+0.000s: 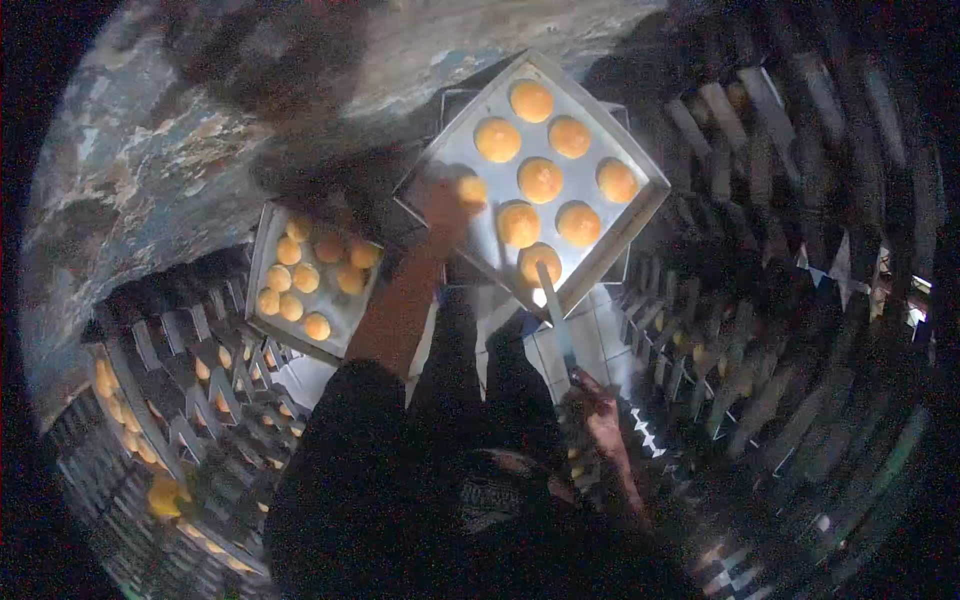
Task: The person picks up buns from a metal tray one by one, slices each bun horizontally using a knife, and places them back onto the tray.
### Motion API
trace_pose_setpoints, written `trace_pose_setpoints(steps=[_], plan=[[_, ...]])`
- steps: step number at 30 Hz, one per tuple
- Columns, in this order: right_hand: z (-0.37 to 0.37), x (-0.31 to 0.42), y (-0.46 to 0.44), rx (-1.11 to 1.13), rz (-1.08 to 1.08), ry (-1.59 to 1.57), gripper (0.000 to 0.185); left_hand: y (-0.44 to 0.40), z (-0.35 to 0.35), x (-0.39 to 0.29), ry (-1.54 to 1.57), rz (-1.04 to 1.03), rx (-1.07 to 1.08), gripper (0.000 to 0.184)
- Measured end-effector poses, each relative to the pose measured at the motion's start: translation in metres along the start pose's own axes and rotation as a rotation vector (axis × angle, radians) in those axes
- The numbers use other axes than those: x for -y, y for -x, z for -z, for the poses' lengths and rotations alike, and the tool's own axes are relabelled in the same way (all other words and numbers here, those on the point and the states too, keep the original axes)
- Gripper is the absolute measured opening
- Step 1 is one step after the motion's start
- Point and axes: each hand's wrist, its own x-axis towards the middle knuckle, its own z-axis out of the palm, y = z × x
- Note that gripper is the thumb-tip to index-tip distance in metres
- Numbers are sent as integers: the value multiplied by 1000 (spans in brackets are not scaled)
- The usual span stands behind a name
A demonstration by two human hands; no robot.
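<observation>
A square metal baking tray (610, 245) carries several round golden buns, one of them in the middle (540, 180). My left hand (447, 208) reaches over the tray's left corner, its fingers closed at a bun (471, 189); blur hides the exact grip. Lower down, my right hand (597, 402) grips the handle of a long, narrow spatula (557, 325). Its flat blade points up at the tray's near corner, and the tip overlaps the nearest bun (540, 262); whether it slides under or lies over that bun I cannot tell.
Left of my forearm stands a second tray (262, 262) with several smaller buns. Dark racks (750, 150) line the right side, and more racks with buns (125, 410) stand at lower left. A stained, uneven surface (190, 140) spans the upper left. Pale floor tiles (600, 335) show below.
</observation>
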Motion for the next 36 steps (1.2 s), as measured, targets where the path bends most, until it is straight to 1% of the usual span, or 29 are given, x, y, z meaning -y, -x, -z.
trace_pose_setpoints(steps=[1, 2, 3, 4, 6, 7, 8, 9, 10, 11, 13, 14, 15, 17, 18, 21, 22, 23, 25, 27, 28, 30, 31, 32, 33, 34, 35, 36], plan=[[0, 21, -4, 73, -45, -185, 45, 6, -4, 0, 6, -9, -19, 79], [-3, 54, -11, 147, -89, -371, 47, 12, -7, -1, 265, 31, 41, 76], [-2, 70, -18, 139, -67, -370, 47, 12, 1, -10, 398, 39, 64, 75], [-2, 85, -24, 138, -29, -268, 42, 12, 11, -19, 530, 51, 86, 74], [0, 119, -31, 110, 15, -212, 39, 8, 75, -46, 1190, 147, 418, 67], [1, 136, -34, 95, 37, -184, 38, 12, 110, -66, 1183, 122, 389, 67], [3, 154, -34, 34, 101, -125, 38, 22, 144, -92, 1422, 149, 352, 55], [12, 189, -26, 29, 143, -81, 42, 32, 170, -111, 1658, 167, 318, 43], [21, 225, -17, 22, 185, -37, 47, 37, 172, -114, 1958, 242, 470, 47], [23, 235, -10, 23, 226, -50, 47, 44, 201, -131, 1943, 200, 450, 47], [27, 248, 4, -7, 370, -173, 44, 64, 267, -176, 2247, 194, 298, 57], [30, 253, 9, -10, 406, -159, 45, 65, 275, -184, 2229, 328, 209, 61], [34, 258, 16, -3, 442, -167, 45, 67, 286, -193, 2222, 287, 190, 61], [44, 263, 31, -60, 643, -14, 46, 73, 303, -210, 2269, 217, 141, 59], [46, 261, 36, -57, 633, -9, 46, 74, 311, -220, 2275, 232, 117, 56], [58, 262, 57, -70, 711, -15, 45, 83, 328, -242, 2283, 177, 91, 54], [69, 270, 73, -25, 577, 48, 45, 85, 332, -247, 2282, 157, 89, 54], [71, 266, 76, -28, 589, 47, 45, 87, 335, -251, 2271, 152, 87, 51], [76, 254, 81, -82, 703, 6, 45, 95, 337, -260, 2259, 141, 84, 48], [84, 253, 79, -128, 745, 22, 45, 105, 338, -270, 2161, 86, 198, 44], [87, 252, 79, -172, 773, 40, 45, 111, 336, -278, 2156, 86, 209, 44], [95, 261, 71, -176, 762, 37, 45, 123, 329, -293, 2113, 38, 336, 41], [99, 269, 68, -172, 761, 42, 45, 123, 326, -294, 2108, 42, 344, 41], [103, 274, 72, -123, 679, 18, 46, 121, 325, -293, 2102, 56, 299, 41], [103, 267, 74, -124, 675, 13, 46, 117, 326, -289, 2097, 69, 253, 41], [103, 256, 75, -140, 727, 66, 45, 113, 331, -282, 2096, 68, 252, 41], [103, 245, 74, -156, 781, 124, 45, 109, 337, -273, 2106, 20, 277, 40], [102, 239, 75, -181, 896, 125, 45, 109, 347, -272, 2119, -31, 297, 39]])
